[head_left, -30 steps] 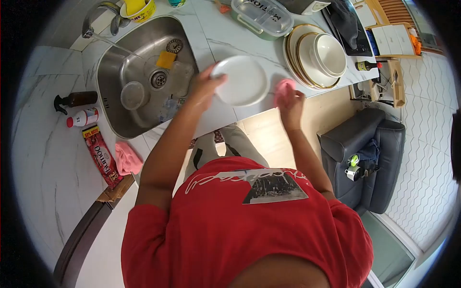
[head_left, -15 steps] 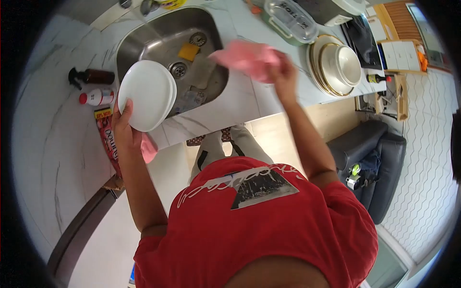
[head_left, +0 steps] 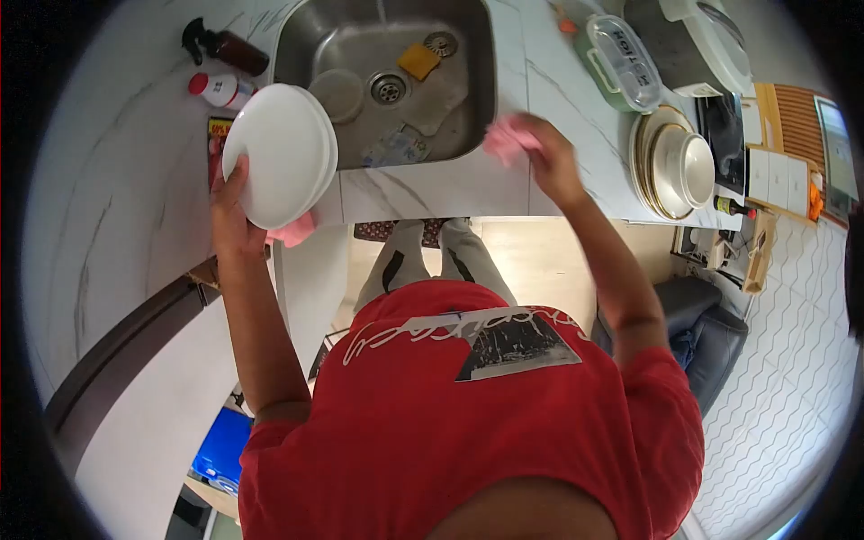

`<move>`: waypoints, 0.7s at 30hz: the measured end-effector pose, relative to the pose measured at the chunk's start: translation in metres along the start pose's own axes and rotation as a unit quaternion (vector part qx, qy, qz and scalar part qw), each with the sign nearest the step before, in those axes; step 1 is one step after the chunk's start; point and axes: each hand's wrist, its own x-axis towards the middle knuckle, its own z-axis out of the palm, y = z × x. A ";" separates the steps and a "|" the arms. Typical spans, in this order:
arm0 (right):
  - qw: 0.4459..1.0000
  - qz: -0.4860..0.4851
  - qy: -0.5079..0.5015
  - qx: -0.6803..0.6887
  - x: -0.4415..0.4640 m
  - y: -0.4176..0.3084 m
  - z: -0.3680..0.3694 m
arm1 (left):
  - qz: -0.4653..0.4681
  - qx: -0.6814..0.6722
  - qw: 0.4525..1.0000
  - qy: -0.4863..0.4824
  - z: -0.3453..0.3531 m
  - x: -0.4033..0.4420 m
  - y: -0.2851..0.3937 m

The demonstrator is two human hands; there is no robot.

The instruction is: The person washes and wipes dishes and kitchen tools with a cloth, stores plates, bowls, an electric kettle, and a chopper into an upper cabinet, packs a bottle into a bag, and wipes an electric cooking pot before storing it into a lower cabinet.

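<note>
**Currently: two plates in left hand, pink cloth in right, beside sink**

Watching over the head feed from my remote station; clock read from frame centre. At 10 o'clock I have two smooth, round white plates [head_left: 270, 153], overlapping and slightly offset, held up near the sink's left side. The left hand [head_left: 232, 204] grips them at their lower-left edge, thumb over the front face, other fingers hidden behind.

At 1 o'clock, a crumpled pink fabric cloth [head_left: 511, 139], blurred, bunched in the right hand [head_left: 551, 157]; fingers look closed around it. Cloth is by the sink's lower-right corner, well apart from the plates.

Stainless-steel sink [head_left: 337, 40] sits between 11 and 12, set in a white marble-patterned countertop [head_left: 432, 193]. Inside, taking the round metal drain [head_left: 390, 87] as centre: a yellow rectangular sponge [head_left: 419, 62] between 1 and 2, a clear round plastic container [head_left: 338, 95] at 9, crumpled clear plastic [head_left: 400, 148] near 6.

Between 10 and 11 I get a brown spray bottle with black nozzle [head_left: 236, 52] and a white bottle with red cap [head_left: 220, 90]; a red packet [head_left: 217, 129] is partly behind the plates. Second pink cloth [head_left: 295, 231] shows just below them.

At 2 o'clock, cream bowls [head_left: 697, 169] are stacked on gold-rimmed cream plates [head_left: 646, 157]. Between 1 and 2, a green rectangular container with clear lid [head_left: 625, 65].
</note>
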 end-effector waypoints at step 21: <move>0.980 0.160 0.083 0.086 0.091 -0.065 0.032 | -0.105 -0.031 0.992 -0.060 0.029 0.003 -0.056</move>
